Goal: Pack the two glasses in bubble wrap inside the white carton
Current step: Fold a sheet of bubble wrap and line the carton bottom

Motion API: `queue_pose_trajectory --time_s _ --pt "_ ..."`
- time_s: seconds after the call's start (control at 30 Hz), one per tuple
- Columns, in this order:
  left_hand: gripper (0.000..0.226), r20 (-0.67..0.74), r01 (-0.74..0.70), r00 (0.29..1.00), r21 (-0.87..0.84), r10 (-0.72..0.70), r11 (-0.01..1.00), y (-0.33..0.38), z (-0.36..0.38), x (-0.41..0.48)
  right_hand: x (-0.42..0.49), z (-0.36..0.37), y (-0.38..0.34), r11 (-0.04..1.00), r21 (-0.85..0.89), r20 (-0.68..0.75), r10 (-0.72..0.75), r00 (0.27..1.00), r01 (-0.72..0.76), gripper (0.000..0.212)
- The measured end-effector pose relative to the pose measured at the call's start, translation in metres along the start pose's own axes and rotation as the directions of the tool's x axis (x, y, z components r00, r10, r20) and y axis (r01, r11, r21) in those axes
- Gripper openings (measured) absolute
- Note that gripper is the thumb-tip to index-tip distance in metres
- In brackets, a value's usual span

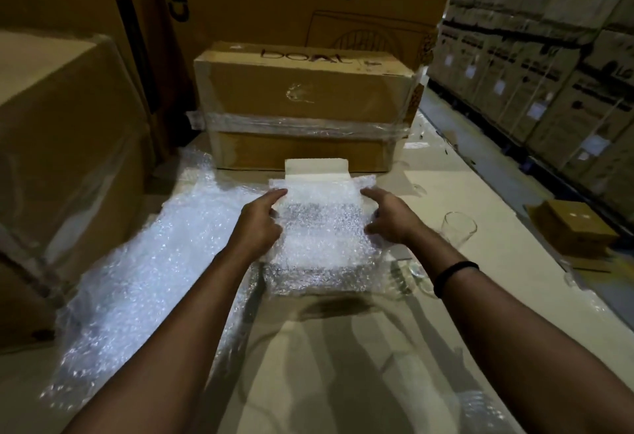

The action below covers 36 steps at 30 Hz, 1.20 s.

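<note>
Several brown boxes are ranged round the pale work surface [343,348]. A taped box [302,107] printed "boat" stands at upper centre, a big box [51,159] fills the left edge, and a small box [579,227] lies at the right edge. Stacked cartons [549,39] rise in the upper right. A larger bubble wrap [137,279] piece is spread over the lower left of the surface, up to the left forearm.

At centre right an upright glass [459,231] stands apart from the carton, just beyond the right wrist. Below it a second clear shape [417,274] is partly hidden by the right forearm, and whether it is the other glass cannot be told.

The white carton [317,167] sits at frame centre, just in front of the taped box. It is almost wholly covered by a bubble wrap sheet [322,227] draped over it, so only its raised far flap is seen.

The left hand [260,224] is laid against the sheet's left side, forefinger stretched forward along the edge and the other fingers curled onto the wrap. The right hand [387,215] is set against the right side likewise, forefinger and thumb spread and closed on the wrap's edge. A black band [454,275] is worn on the right wrist. Both forearms are extended from the lower corners of the frame.
</note>
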<state>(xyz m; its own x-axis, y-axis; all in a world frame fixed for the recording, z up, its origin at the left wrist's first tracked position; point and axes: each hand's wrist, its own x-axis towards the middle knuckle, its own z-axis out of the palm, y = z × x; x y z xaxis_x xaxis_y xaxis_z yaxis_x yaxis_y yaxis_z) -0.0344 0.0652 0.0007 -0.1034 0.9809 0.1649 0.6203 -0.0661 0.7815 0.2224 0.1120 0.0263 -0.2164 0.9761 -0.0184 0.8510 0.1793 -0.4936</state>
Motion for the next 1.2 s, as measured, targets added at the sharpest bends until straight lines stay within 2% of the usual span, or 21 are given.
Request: queue_pose_trajectory --time_s 0.1,0.2,0.27,0.33,0.4,0.43,0.53,0.6,0.7,0.83,0.93,1.0,1.03,1.13,1.2 --pt "0.074 -0.007 -0.037 0.999 0.209 0.039 0.977 -0.002 0.008 0.008 0.012 0.005 0.003 0.980 -0.193 0.017 -0.055 0.998 0.057 0.085" --pt "0.065 -0.002 -0.047 0.998 0.557 0.058 0.829 -0.001 0.011 0.014 0.019 0.010 0.009 0.932 -0.354 0.066 -0.059 0.996 0.079 0.080" --pt "0.062 0.011 -0.038 0.999 0.659 0.040 0.751 0.001 0.009 0.016 0.022 0.010 0.012 0.897 -0.427 0.114 -0.070 0.991 0.112 0.079" --pt "0.063 -0.008 -0.012 1.000 0.665 0.023 0.747 0.002 0.008 0.017 0.025 0.007 0.015 0.885 -0.445 0.116 -0.093 0.989 0.135 0.076" --pt "0.061 -0.016 -0.027 0.999 0.622 0.047 0.782 0.000 0.010 0.018 0.029 0.001 0.018 0.917 -0.383 0.059 -0.099 0.993 0.114 0.068" --pt "0.059 0.014 -0.047 0.999 0.615 0.048 0.787 0.000 0.013 0.019 0.031 -0.002 0.019 0.925 -0.365 0.052 -0.094 0.994 0.107 0.064" --pt "0.058 0.214 -0.111 0.976 0.657 -0.043 0.746 -0.005 0.022 0.019 0.033 0.001 0.022 0.889 -0.438 0.195 -0.052 0.979 0.134 0.064" --pt "0.059 0.281 -0.117 0.955 0.655 -0.098 0.746 -0.009 0.025 0.017 0.031 0.007 0.022 0.881 -0.451 0.256 -0.026 0.966 0.143 0.066" --pt "0.059 0.270 -0.119 0.959 0.650 -0.082 0.750 -0.013 0.025 0.009 0.026 0.012 0.023 0.862 -0.476 0.268 -0.047 0.962 0.175 0.063" --pt "0.060 0.246 -0.157 0.969 0.712 -0.033 0.685 -0.012 0.026 -0.008 0.013 0.015 0.026 0.817 -0.531 0.279 -0.085 0.957 0.227 0.065" --pt "0.060 0.218 -0.209 0.974 0.736 0.066 0.644 -0.011 0.026 -0.013 0.005 0.009 0.023 0.790 -0.552 0.187 -0.196 0.963 0.268 0.060" --pt "0.056 0.160 -0.237 0.971 0.706 0.175 0.667 -0.011 0.025 -0.011 0.006 0.005 0.015 0.770 -0.540 0.106 -0.339 0.935 0.340 0.054" --pt "0.053 0.140 -0.253 0.966 0.695 0.217 0.673 -0.011 0.026 -0.008 0.007 0.005 0.011 0.751 -0.542 0.108 -0.381 0.918 0.376 0.053" --pt "0.045 0.253 -0.299 0.953 0.704 0.166 0.644 -0.005 0.027 0.000 0.015 0.015 0.003 0.686 -0.579 0.225 -0.386 0.895 0.441 0.049" --pt "0.042 0.370 -0.357 0.924 0.756 0.092 0.548 0.002 0.031 0.003 0.020 0.022 0.000 0.632 -0.618 0.272 -0.386 0.882 0.467 0.039"
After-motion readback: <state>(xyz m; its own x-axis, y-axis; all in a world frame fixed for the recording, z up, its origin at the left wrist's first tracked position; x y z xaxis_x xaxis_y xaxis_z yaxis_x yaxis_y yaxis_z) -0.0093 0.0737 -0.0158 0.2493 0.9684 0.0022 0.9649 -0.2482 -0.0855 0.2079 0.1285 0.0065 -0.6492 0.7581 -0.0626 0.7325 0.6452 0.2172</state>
